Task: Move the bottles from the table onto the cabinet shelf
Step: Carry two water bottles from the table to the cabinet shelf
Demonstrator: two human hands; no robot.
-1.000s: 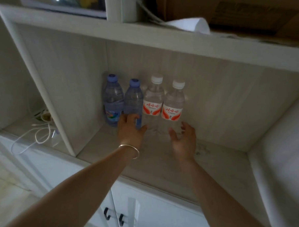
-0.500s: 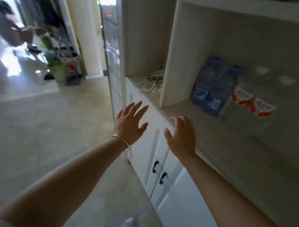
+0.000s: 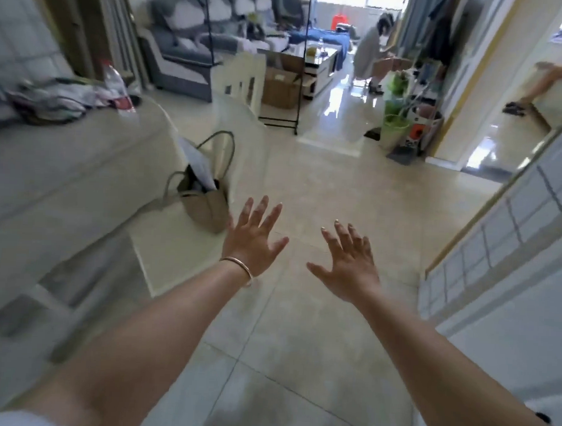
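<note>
Left hand (image 3: 252, 240): bare, fingers splayed wide, palm down, holding nothing; suspended over the floor, just right of the beige bag. A thin gold-coloured bangle (image 3: 238, 265) circles its wrist.

Right hand (image 3: 350, 262): bare, fingers fanned apart, palm down, holding nothing; level with the left hand and apart from it, over the floor.

Clear plastic water bottle with a red label (image 3: 118, 88): the one task bottle in view, blurred; stands tilted on the table near its far edge, touching or just beside the heap of clothes, well apart from both hands. Cap not legible.

Pale grey-topped table (image 3: 65, 171): fills the left side; rounded far right corner.

Heap of mixed light and dark clothes (image 3: 49, 101): on the table along its far left edge.

Beige fabric tote bag with looped handles (image 3: 204, 200): hangs or leans at the table's right edge with a white paper sticking out; which of the two cannot be told.

White-panelled cabinet (image 3: 509, 255): only a front portion shows at the right edge; its shelf is out of view.

Glossy cream-tiled floor (image 3: 300, 326): under both forearms.

Grey upholstered sofa (image 3: 191, 35): far background, upper left.

Person in pale clothing (image 3: 372, 52): bent over, far background.
</note>
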